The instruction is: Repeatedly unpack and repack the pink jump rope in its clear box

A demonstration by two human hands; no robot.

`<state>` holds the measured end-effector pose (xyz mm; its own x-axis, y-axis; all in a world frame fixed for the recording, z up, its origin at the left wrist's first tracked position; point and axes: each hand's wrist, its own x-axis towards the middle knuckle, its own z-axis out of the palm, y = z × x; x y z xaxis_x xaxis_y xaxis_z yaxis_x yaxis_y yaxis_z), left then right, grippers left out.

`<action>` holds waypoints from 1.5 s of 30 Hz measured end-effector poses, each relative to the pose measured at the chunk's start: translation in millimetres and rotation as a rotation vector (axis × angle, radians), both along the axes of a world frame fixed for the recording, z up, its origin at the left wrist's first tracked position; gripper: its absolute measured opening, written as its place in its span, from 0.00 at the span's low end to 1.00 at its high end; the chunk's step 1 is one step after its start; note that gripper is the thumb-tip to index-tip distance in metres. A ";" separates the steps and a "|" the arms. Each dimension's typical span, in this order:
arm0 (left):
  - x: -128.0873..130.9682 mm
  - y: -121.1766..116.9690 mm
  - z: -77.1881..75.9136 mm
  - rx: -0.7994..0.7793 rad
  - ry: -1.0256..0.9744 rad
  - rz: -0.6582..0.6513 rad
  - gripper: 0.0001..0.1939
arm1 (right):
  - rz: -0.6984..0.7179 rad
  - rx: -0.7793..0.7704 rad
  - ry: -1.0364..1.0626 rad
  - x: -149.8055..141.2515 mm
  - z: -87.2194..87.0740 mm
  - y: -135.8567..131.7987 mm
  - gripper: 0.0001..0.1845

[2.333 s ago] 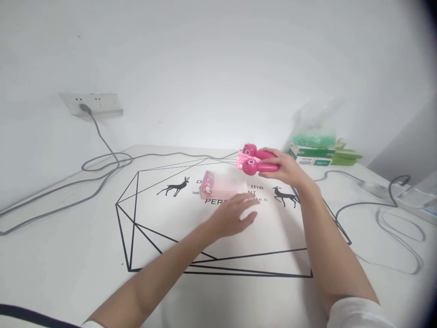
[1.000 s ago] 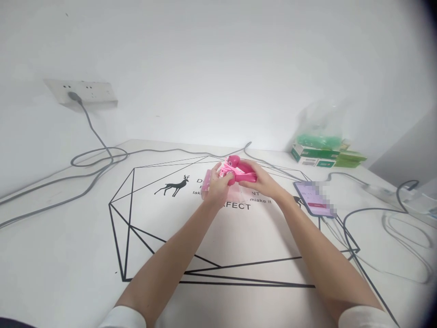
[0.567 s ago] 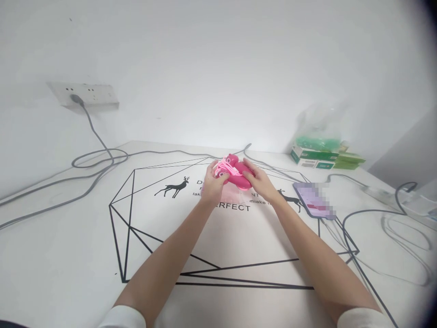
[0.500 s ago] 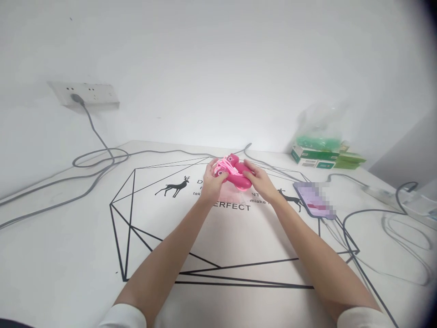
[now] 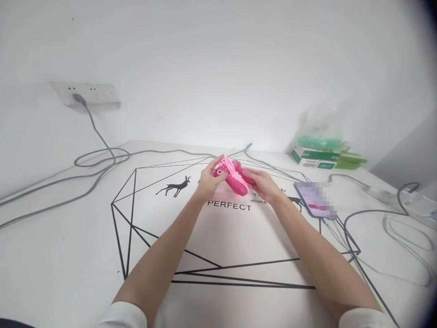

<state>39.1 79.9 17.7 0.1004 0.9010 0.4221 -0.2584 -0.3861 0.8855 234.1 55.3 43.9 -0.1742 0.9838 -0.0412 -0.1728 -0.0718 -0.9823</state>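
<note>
A pink jump rope (image 5: 236,182), its cord bundled against two darker pink handles with round eye-like details, is held above the middle of the table. My left hand (image 5: 209,181) grips its left end, thumb in front and fingers behind. From the other side, my right hand (image 5: 262,183) pinches the right handle, which it partly covers. Beneath the rope, a clear pinkish plastic packet (image 5: 227,196) lies over the printed lettering.
A phone (image 5: 314,200) lies right of my hands on the white table (image 5: 68,255). Green boxes (image 5: 316,155) under a plastic bag (image 5: 321,123) stand at the back right. Grey cables (image 5: 99,182) run along the left, and a power strip (image 5: 385,196) sits at the right.
The jump rope has turned in my hands: its near handle now points more toward me, and the cord lies along it. My right fingers have shifted on the right handle.
</note>
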 end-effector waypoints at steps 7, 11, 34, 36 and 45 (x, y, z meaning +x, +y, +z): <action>-6.9 0.9 4.0 -0.024 0.016 -0.006 0.31 | 0.065 -0.062 0.031 -2.0 2.8 -1.7 0.12; -12.5 -0.1 7.3 -0.052 0.044 -0.029 0.31 | 0.120 -0.084 0.024 -1.4 0.6 -2.4 0.08; -21.9 -25.2 39.0 0.091 0.303 -0.218 0.27 | 0.447 -0.198 0.139 -2.9 -5.3 -40.1 0.21; -20.1 -24.6 36.3 0.103 0.281 -0.208 0.27 | 0.455 -0.203 0.151 -3.6 -10.1 -40.0 0.21; -16.0 -19.9 29.1 0.118 0.247 -0.198 0.26 | 0.441 -0.177 0.197 -12.9 -13.0 -41.8 0.21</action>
<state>23.1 59.9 46.9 0.3806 0.8002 0.4635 -0.1217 -0.4535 0.8829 221.2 13.4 30.9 -0.5920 0.7961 -0.1255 -0.2692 -0.3421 -0.9003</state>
